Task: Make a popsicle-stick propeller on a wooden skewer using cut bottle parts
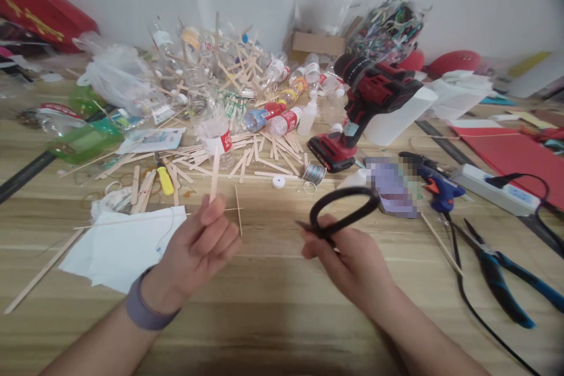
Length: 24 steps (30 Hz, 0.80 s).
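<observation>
My left hand, with a purple band at the wrist, pinches a flat wooden craft stick that points upward. In my right hand is a pair of black-handled scissors; a handle loop sticks up above the fingers and a short bit of blade shows toward the left. The two hands are apart over the table. Just behind the left hand, a thin wooden skewer crosses another thin stick. White paper sheets lie left of that hand, with a blue thread on them.
Loose craft sticks, plastic bottles and a yellow-handled screwdriver crowd the back. A red cordless drill stands beyond my right hand. Pliers, a blue glue gun, its cable and a power strip lie right.
</observation>
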Motion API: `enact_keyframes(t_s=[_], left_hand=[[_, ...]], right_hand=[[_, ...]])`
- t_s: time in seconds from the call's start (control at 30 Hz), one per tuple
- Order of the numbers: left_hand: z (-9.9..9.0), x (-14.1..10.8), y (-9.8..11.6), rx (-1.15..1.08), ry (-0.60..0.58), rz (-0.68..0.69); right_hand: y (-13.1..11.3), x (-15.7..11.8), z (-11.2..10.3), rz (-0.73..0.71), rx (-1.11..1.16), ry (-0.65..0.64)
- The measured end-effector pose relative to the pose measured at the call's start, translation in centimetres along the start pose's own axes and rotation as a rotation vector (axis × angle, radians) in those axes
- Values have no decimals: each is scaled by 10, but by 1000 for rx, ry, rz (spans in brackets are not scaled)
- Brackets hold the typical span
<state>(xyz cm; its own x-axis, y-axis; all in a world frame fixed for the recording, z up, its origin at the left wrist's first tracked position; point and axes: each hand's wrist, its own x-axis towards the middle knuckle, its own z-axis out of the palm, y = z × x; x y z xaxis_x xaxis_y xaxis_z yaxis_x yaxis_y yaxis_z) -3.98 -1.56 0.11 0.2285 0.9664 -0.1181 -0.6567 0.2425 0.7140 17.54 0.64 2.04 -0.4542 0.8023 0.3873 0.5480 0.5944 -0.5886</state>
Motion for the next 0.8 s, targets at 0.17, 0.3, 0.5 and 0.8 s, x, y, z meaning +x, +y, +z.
enact_keyframes(t_s=[0.17,0.3,0.5,0.8], left_hand=[[6,2,-5,696,135,-21],[11,-6,-15,1074,112,19],[16,-11,-16,1336,93,64],[19,-11,-13,1464,88,106]], right_hand=[[-3,2,3,85,14,-9],[-3,-1,13,142,40,-93],[0,-4,20,136,-14,-173],[2,-6,25,102,-70,-171]])
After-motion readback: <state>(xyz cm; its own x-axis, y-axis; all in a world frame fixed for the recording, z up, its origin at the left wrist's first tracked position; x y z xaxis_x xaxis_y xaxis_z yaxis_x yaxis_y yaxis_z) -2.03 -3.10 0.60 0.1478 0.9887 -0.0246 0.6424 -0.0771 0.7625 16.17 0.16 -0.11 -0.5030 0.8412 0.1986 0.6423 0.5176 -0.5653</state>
